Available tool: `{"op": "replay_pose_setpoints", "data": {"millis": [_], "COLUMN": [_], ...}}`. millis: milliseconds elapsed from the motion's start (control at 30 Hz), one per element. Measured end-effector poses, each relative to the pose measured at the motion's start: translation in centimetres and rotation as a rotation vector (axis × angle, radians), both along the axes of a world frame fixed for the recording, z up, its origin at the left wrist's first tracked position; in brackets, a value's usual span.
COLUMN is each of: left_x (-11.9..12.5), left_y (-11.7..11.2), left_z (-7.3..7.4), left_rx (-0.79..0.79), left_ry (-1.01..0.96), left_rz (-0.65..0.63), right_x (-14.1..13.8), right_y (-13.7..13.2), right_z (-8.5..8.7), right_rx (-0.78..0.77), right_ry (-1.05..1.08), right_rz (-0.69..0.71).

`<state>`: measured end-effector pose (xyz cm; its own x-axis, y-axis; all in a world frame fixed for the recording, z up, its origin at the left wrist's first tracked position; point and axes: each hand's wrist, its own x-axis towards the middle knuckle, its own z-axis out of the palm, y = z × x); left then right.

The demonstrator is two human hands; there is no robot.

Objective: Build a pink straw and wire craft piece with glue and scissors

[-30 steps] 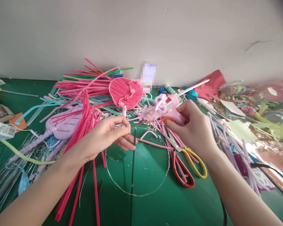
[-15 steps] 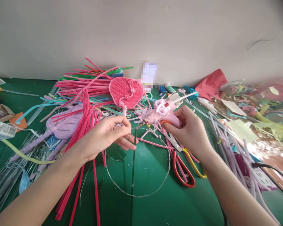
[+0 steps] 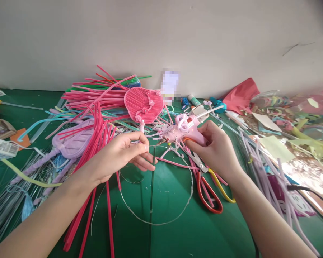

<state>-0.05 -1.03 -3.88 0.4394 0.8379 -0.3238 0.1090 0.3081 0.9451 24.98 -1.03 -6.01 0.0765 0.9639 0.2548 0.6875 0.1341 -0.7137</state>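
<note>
My right hand (image 3: pixel 214 138) is wrapped round the handle of a pink hot glue gun (image 3: pixel 177 130), its nozzle aimed left. A white glue stick (image 3: pixel 215 110) juts from the gun's back. Between thumb and forefinger, my left hand (image 3: pixel 133 150) pinches a thin wire hoop (image 3: pixel 161 224), whose loop hangs over the green table. The nozzle tip is close to the hoop's upper edge, by my left fingertips; whether they touch I cannot tell. Just below the glue gun lie open scissors (image 3: pixel 203 168) with one red and one yellow handle.
Behind my hands is a pink pipe-cleaner fan (image 3: pixel 145 105) with small flowers. Pink pipe cleaners (image 3: pixel 97 125) lie at left, beside a lilac woven piece (image 3: pixel 74 139). Paper scraps (image 3: pixel 278 148) and a power strip (image 3: pixel 293 200) are at right. A grey wall (image 3: pixel 161 39) rises behind.
Almost nothing differs. Both hands keep their hold, and the wire hoop has shifted very slightly to the left.
</note>
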Motion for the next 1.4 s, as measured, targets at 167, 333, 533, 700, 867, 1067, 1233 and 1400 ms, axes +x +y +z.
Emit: {"op": "replay_pose_setpoints", "data": {"millis": [167, 333, 533, 700, 867, 1067, 1233, 1400], "left_x": [0.1, 0.0, 0.0, 0.1, 0.0, 0.0, -0.1, -0.1], "left_y": [0.0, 0.0, 0.0, -0.1, -0.1, 0.0, 0.0, -0.1], "left_z": [0.1, 0.1, 0.0, 0.1, 0.0, 0.0, 0.0, -0.1], "left_rx": [0.003, 0.004, -0.012, -0.016, -0.019, -0.021, -0.033, -0.03], "left_ry": [0.008, 0.003, -0.018, -0.025, -0.033, -0.048, -0.047, -0.047], "left_rz": [-0.01, -0.005, -0.006, 0.0, -0.007, -0.009, -0.003, 0.004], "right_x": [-0.1, -0.3, -0.4, -0.3, -0.1, 0.2, 0.3, 0.3], "right_y": [0.1, 0.3, 0.2, 0.3, 0.5, 0.4, 0.2, 0.4], "right_z": [0.0, 0.3, 0.4, 0.7, 1.1, 0.8, 0.5, 0.8], "right_rx": [0.016, 0.007, 0.005, 0.043, 0.04, 0.026, 0.002, -0.013], "right_ry": [-0.004, 0.013, 0.018, -0.041, -0.066, -0.068, -0.035, -0.068], "right_rz": [-0.006, -0.01, -0.003, -0.006, 0.006, -0.016, -0.016, -0.097]}}
